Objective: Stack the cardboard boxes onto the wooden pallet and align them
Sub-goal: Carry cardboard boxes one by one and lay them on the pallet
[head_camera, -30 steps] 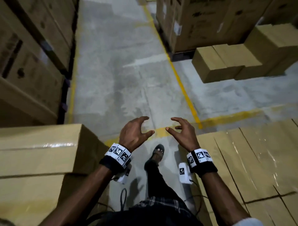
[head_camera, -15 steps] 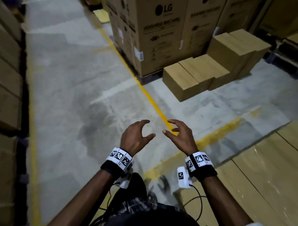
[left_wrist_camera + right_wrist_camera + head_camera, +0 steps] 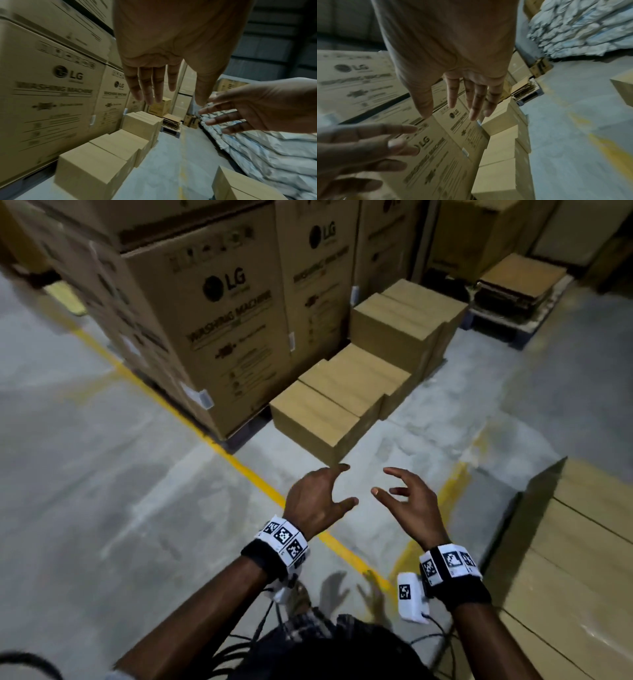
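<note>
1. Surface and room: a grey concrete floor [image 3: 102, 474] crossed by yellow painted lines [image 3: 239, 463]; tall printed washing-machine cartons [image 3: 212, 337] stand on the far left, a low pallet of flattened cardboard [image 3: 513, 289] at the far right.
2. Task objects: plain tan cardboard boxes [image 3: 315, 416] sit in a stepped row on the floor, touching the cartons, the farther ones stacked higher. More tan boxes [image 3: 575, 559], laid flush, fill the near right.
3. Hands: the left hand [image 3: 315, 501] and right hand [image 3: 411, 508] hang over the floor near the closest box, fingers spread and loosely bent, holding nothing, palms facing each other.
4. View differences: the left wrist view alone shows crumpled pale plastic-wrapped goods [image 3: 257, 148] on the right; the head view alone shows the marker wristbands [image 3: 284, 539].
</note>
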Motion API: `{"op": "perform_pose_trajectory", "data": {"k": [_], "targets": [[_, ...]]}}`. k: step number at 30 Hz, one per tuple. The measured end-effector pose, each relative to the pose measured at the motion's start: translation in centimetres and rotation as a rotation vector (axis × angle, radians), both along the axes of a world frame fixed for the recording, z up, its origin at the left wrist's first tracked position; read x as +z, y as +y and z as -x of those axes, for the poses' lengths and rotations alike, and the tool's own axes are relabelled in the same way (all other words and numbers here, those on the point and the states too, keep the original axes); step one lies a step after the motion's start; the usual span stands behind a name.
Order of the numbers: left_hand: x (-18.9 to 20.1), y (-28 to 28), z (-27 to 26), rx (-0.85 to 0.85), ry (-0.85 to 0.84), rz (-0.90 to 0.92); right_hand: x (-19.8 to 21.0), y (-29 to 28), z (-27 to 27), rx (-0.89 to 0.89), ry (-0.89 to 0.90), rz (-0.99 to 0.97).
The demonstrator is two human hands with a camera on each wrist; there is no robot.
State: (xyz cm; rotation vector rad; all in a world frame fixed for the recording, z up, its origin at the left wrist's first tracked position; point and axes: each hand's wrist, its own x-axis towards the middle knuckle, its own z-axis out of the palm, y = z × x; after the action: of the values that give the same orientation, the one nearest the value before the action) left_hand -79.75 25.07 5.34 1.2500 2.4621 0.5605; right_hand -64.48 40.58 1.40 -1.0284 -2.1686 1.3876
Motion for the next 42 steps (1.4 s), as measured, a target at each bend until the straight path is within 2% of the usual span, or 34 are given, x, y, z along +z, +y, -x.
{"op": "perform_pose_trajectory", "data": {"k": [8,15,19,27,35,42], "targets": [[0.0,16.4,10.6,-0.177,-0.026,-0.003,0.1,13.0,7.9,-0.233,0.018,0.077],[-2.1,34.5,17.7,-0.232,-0.022,-0.016,-1.8,30.0,13.2,-0.296,0.041,0.086],[-2.3,47.1,20.3,-0.229,-0.03,-0.027,-1.7,42.2,15.6,-0.283,0.045,0.07],[-1.9,67.9,23.1,-0.197,-0.111,-0.063,0.3,62.9,19.4,-0.249,0.024,0.009],[-5.7,87.5,28.6,-0.163,-0.209,-0.036,-1.6,81.8,24.6,-0.228,-0.02,-0.007],[-7.5,106.1,36.3,-0.154,-0.212,-0.025,-2.7,101.7,32.9,-0.13,-0.167,-0.035]]}}
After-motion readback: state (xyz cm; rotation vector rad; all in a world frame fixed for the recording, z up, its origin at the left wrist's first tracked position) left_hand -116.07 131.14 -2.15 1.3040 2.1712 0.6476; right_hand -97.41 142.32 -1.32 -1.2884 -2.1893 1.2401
